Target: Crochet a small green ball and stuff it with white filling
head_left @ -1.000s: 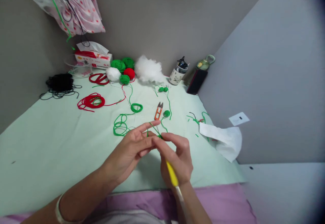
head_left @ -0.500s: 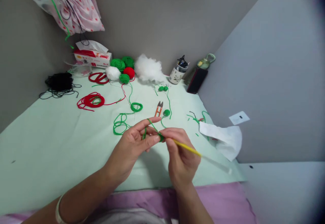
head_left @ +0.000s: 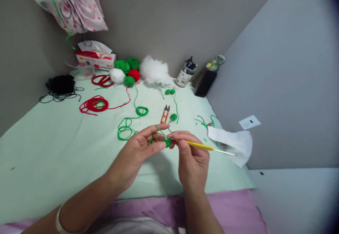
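My left hand [head_left: 140, 146] pinches a small green crochet piece [head_left: 167, 142] between thumb and fingers, with green yarn running up over its raised index finger. In my right hand [head_left: 192, 161] is a crochet hook [head_left: 200, 145] with a yellow grip, held like a pencil. Its metal tip points left, just above the crochet piece and close to the yarn; whether the tip has caught the yarn I cannot tell. Beyond my fingers lie orange thread snips [head_left: 165, 114] and a small green crocheted ball [head_left: 173, 117].
Loose green yarn [head_left: 126, 129] and a red yarn coil [head_left: 95, 104] lie to the left. Farther back are yarn balls [head_left: 122, 66], white stuffing [head_left: 155, 70], a tissue box [head_left: 96, 60], a pen cup [head_left: 185, 76] and black yarn [head_left: 62, 85]. White paper [head_left: 233, 144] rests at right.
The hook has swung from a downward slant to nearly level, and its tip now shows above the green piece. My right hand has turned slightly; my left hand stays nearly in place.
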Action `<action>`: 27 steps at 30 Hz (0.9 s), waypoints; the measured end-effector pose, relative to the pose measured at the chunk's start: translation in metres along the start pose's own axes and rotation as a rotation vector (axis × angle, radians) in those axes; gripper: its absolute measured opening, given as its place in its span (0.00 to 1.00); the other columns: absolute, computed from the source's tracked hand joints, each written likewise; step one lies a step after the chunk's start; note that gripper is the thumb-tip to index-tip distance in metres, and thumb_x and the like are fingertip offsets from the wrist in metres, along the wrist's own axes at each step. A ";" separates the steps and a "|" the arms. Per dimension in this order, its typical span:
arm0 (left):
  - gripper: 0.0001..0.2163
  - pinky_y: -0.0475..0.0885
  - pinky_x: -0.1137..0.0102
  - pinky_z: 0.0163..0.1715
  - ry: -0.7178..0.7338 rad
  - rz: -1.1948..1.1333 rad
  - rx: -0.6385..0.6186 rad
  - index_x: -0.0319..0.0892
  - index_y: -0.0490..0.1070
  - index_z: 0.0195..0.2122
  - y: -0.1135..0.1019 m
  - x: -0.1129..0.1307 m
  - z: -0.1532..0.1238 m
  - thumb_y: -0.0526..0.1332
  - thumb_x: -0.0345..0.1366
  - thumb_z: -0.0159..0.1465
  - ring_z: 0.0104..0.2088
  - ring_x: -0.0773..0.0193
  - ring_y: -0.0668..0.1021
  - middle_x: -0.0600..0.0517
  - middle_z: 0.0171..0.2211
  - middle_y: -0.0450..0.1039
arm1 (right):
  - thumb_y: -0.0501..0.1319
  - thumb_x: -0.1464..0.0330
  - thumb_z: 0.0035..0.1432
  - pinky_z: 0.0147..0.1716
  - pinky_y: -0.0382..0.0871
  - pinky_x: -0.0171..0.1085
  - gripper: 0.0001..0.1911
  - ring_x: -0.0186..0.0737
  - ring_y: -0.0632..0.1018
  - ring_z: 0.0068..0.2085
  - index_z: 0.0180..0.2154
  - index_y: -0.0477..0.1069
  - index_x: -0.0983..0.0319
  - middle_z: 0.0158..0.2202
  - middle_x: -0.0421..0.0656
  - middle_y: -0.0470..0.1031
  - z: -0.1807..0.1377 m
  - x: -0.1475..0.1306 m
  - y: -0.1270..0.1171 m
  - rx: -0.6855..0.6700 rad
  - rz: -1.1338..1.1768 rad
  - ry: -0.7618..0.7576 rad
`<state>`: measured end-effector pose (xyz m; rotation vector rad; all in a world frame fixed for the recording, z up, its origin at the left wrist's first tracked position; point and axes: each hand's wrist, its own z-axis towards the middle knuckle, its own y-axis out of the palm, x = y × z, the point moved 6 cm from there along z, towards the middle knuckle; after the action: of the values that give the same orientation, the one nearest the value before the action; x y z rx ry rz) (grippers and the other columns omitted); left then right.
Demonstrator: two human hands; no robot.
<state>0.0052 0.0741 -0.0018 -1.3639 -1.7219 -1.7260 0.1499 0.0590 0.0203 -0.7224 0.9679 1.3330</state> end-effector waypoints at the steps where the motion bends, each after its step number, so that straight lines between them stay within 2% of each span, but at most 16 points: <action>1: 0.16 0.66 0.71 0.48 -0.004 0.014 0.000 0.54 0.84 0.51 0.000 0.000 -0.001 0.75 0.38 0.62 0.42 0.65 0.74 0.55 0.37 0.75 | 0.64 0.68 0.70 0.35 0.77 0.37 0.08 0.37 0.81 0.35 0.41 0.83 0.56 0.37 0.43 0.84 0.000 0.002 -0.001 0.009 0.027 0.027; 6: 0.15 0.66 0.69 0.50 0.005 0.051 0.010 0.53 0.85 0.49 -0.004 0.004 -0.001 0.74 0.39 0.61 0.44 0.63 0.72 0.54 0.38 0.74 | 0.61 0.64 0.72 0.32 0.79 0.37 0.11 0.36 0.82 0.30 0.38 0.80 0.59 0.35 0.43 0.84 0.004 0.002 -0.003 0.019 0.126 0.089; 11: 0.15 0.67 0.69 0.47 0.023 0.101 0.044 0.55 0.85 0.50 -0.008 0.005 0.000 0.75 0.38 0.60 0.42 0.62 0.71 0.54 0.37 0.71 | 0.57 0.67 0.75 0.36 0.80 0.38 0.12 0.36 0.83 0.33 0.42 0.79 0.58 0.38 0.42 0.84 -0.002 -0.009 -0.003 -0.018 -0.010 0.013; 13: 0.15 0.67 0.69 0.47 0.074 0.168 0.075 0.57 0.85 0.50 -0.010 0.008 -0.001 0.74 0.38 0.61 0.41 0.62 0.71 0.54 0.36 0.71 | 0.56 0.71 0.74 0.38 0.80 0.38 0.12 0.36 0.83 0.36 0.45 0.78 0.57 0.41 0.43 0.84 -0.007 -0.017 -0.003 -0.028 -0.144 -0.077; 16: 0.15 0.66 0.68 0.47 0.177 0.314 0.137 0.58 0.85 0.50 -0.011 0.013 -0.004 0.73 0.35 0.63 0.40 0.62 0.71 0.55 0.35 0.72 | 0.55 0.76 0.72 0.40 0.81 0.40 0.15 0.40 0.84 0.41 0.50 0.76 0.56 0.43 0.44 0.83 -0.013 -0.029 0.004 -0.102 -0.351 -0.290; 20: 0.19 0.66 0.68 0.49 0.234 0.377 0.203 0.57 0.84 0.52 -0.008 0.014 -0.008 0.73 0.32 0.60 0.40 0.62 0.71 0.56 0.34 0.74 | 0.58 0.77 0.69 0.38 0.81 0.42 0.17 0.43 0.83 0.42 0.55 0.76 0.56 0.42 0.47 0.83 -0.021 -0.030 0.015 -0.156 -0.687 -0.555; 23: 0.22 0.67 0.68 0.49 0.083 0.139 0.131 0.54 0.82 0.56 -0.005 0.003 -0.006 0.75 0.34 0.60 0.40 0.63 0.73 0.56 0.34 0.75 | 0.62 0.76 0.67 0.38 0.82 0.42 0.20 0.44 0.84 0.44 0.57 0.77 0.53 0.45 0.47 0.82 -0.024 -0.027 0.015 -0.111 -0.828 -0.657; 25: 0.22 0.68 0.67 0.50 -0.063 -0.068 0.050 0.49 0.81 0.56 -0.003 -0.005 -0.003 0.75 0.37 0.60 0.40 0.62 0.74 0.54 0.34 0.75 | 0.61 0.75 0.68 0.38 0.81 0.43 0.18 0.44 0.83 0.43 0.54 0.78 0.52 0.44 0.46 0.82 -0.021 -0.027 0.010 -0.071 -0.705 -0.579; 27: 0.21 0.68 0.66 0.51 -0.122 -0.169 0.015 0.45 0.82 0.55 -0.003 -0.007 -0.001 0.75 0.37 0.60 0.40 0.62 0.75 0.53 0.34 0.75 | 0.59 0.74 0.70 0.35 0.79 0.42 0.14 0.42 0.82 0.39 0.49 0.80 0.54 0.40 0.45 0.82 -0.014 -0.026 0.001 0.002 -0.470 -0.411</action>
<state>0.0057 0.0708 -0.0085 -1.3781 -1.9631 -1.7450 0.1471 0.0345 0.0371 -0.5953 0.4330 1.0071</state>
